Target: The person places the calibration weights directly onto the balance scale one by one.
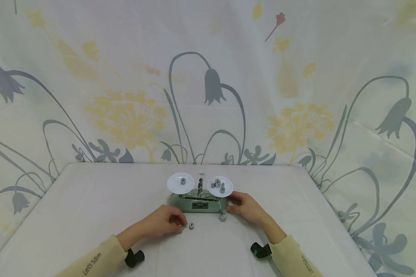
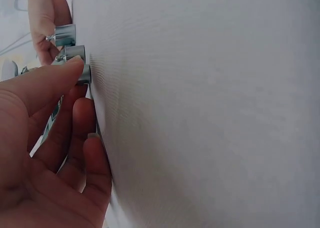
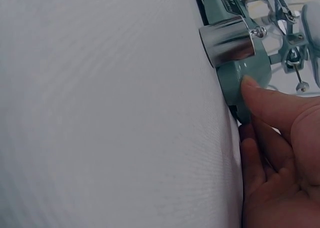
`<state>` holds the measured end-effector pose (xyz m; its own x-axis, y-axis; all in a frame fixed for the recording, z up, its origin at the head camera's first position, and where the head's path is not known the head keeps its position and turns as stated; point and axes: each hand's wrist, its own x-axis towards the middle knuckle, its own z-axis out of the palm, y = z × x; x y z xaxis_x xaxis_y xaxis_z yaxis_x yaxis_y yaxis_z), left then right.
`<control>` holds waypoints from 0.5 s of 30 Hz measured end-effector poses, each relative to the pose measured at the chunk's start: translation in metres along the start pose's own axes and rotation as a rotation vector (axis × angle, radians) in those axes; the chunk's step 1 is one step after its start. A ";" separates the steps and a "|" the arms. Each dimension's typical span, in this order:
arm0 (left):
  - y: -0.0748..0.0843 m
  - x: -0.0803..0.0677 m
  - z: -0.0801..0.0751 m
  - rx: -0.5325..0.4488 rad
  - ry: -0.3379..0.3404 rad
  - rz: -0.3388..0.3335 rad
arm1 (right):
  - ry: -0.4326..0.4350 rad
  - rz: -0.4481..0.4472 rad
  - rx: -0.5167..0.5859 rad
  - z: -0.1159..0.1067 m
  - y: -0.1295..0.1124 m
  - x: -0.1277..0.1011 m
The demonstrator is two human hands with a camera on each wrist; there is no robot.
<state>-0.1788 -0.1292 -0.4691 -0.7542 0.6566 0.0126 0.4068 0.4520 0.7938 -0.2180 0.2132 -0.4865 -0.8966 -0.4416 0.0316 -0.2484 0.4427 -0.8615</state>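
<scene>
Balance scale point(image 1: 199, 204), mid-table: one weight on left pan point(image 1: 180, 183), three on right pan point(image 1: 220, 187); my left hand point(image 1: 163, 222) pinches a small weight point(image 1: 182, 227), another weight point(image 1: 191, 226) beside it, large weight point(image 1: 223, 216) near; right hand point(image 1: 244, 207), fingers relaxed, steadies the base.

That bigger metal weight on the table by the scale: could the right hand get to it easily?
Probably yes. The bigger weight stands free on the table beside the right hand, which rests against the scale's base; nothing lies between them.

Head cam looked fwd and down over the table's near edge, whole balance point(image 1: 199, 202) in view. Wrist cams sat v. close, skimming the tabletop; right wrist shared the balance base point(image 3: 240, 82) w/ head view.
</scene>
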 end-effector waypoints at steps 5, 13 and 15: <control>0.001 0.000 0.001 0.012 -0.003 0.019 | 0.003 0.002 -0.001 0.000 0.001 0.000; -0.001 0.000 0.003 0.013 0.005 0.007 | 0.001 -0.019 -0.002 -0.001 0.001 0.000; -0.002 -0.001 0.004 0.011 0.009 0.005 | 0.001 -0.028 -0.003 -0.001 0.001 0.000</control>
<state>-0.1772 -0.1282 -0.4726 -0.7569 0.6532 0.0223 0.4163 0.4555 0.7869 -0.2182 0.2143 -0.4868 -0.8899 -0.4527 0.0564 -0.2745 0.4327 -0.8587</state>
